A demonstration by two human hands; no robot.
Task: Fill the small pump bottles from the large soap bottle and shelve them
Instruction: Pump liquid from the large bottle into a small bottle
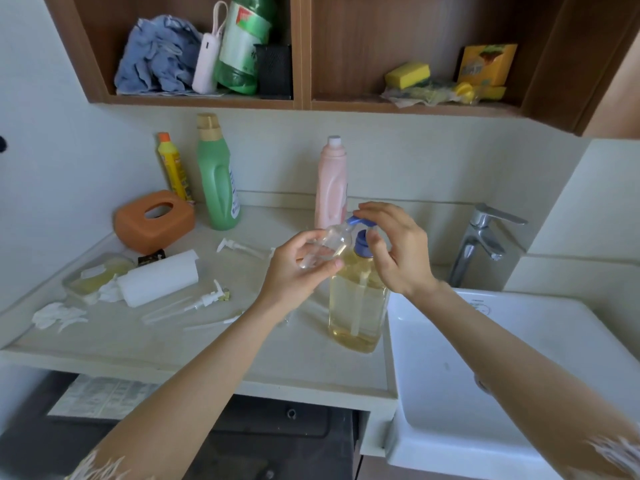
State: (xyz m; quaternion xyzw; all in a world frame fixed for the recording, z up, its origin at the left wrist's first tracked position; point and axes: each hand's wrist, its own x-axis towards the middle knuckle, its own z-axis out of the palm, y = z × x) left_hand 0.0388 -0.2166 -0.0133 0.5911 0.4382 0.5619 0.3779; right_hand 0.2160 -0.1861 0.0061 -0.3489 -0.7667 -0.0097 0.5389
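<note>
- Small bottle (323,245): clear glossy plastic, looking see-through.
- Soap bottle (358,299): clear smooth plastic, showing amber liquid; pump head (360,225) looking like blue plastic.
- Counter (214,344): pale, matt, stone-like, appearing faintly speckled.
- Sink (519,375): white, smooth, glossy, looking ceramic.
- Tap (481,237): polished metal, shining.
- Shelf (301,50): brown wood grain, looking matt.
- Cloth (156,57): blue, crumpled, soft fabric.
- Sponge (408,75): yellow, looking porous.
- Tissue box (154,221): orange, matt, smooth.
- Paper roll (161,277): white, matt paper.
- Green bottle (218,181) and pink bottle (330,185): opaque plastic, showing a slight sheen.
</note>
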